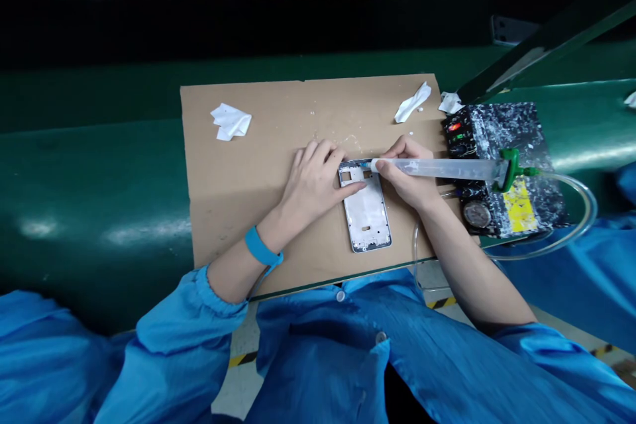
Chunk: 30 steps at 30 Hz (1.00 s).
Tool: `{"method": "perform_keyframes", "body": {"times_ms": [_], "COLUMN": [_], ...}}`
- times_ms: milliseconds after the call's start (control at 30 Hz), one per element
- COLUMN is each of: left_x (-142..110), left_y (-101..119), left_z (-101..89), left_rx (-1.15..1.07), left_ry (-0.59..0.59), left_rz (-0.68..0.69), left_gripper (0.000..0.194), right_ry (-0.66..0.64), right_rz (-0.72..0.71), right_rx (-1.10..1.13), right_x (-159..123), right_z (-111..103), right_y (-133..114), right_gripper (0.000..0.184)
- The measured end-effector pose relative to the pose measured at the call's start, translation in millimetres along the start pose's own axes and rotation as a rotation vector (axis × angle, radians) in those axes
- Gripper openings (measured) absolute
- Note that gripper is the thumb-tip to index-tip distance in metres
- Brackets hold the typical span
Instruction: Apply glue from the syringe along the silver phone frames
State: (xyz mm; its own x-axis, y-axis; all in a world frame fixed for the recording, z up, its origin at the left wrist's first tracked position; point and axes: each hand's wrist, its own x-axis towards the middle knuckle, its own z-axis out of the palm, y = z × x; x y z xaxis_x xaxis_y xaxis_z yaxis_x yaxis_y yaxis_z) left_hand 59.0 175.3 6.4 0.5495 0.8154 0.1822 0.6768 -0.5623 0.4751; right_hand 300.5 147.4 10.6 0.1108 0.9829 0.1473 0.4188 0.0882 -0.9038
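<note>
Left hand [315, 179] spread over frame [368, 212] edge — right hand [415, 187] grips syringe [460, 169] (cardboard [233, 205] stretches leftward).

Phone frame [370, 215]: slim, rect., whitish face w/ dk edging, small cutouts nr both ends; lies flat on cardboard [233, 205], near end angled slightly R. Syringe [454, 169]: long translucent barrel, green rear cap [507, 171] w/ clear tube [590, 202]; points L, tip [368, 164] at frame's far end, contact unclear.
</note>
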Motion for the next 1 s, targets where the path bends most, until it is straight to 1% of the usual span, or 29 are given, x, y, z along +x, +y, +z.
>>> {"method": "perform_keyframes", "body": {"times_ms": [167,333,533,667,800,1000], "left_x": [-0.3,-0.2,0.5,0.4,0.2,-0.1], "left_y": [1.7,3.0,3.1,3.1,2.5,1.9], "left_z": [-0.9,-1.8,-1.7,-1.7,-1.3,-0.2], "left_rx": [-0.020,-0.018,-0.010,-0.015,-0.009,-0.008], "left_ry": [0.012,0.010,-0.004,0.004,-0.004,0.005], "left_rz": [-0.003,-0.008,-0.014,-0.006,-0.011,-0.001], "left_gripper": [0.054,0.055,0.054,0.054,0.054,0.052], "right_ry": [-0.012,-0.024,-0.028,-0.036,-0.018,-0.030], "right_rz": [0.016,0.004,-0.008,0.013,0.000,0.020], "right_rx": [-0.040,-0.013,-0.003,-0.026,-0.021,-0.035], "right_x": [0.6,0.4,0.4,1.0,0.7,-0.3], "right_z": [-1.2,-3.9,-5.1,-4.8,-3.2,-3.1], "right_y": [2.1,3.7,5.2,3.9,2.7,5.5], "right_gripper": [0.040,0.042,0.039,0.041,0.042,0.049]}}
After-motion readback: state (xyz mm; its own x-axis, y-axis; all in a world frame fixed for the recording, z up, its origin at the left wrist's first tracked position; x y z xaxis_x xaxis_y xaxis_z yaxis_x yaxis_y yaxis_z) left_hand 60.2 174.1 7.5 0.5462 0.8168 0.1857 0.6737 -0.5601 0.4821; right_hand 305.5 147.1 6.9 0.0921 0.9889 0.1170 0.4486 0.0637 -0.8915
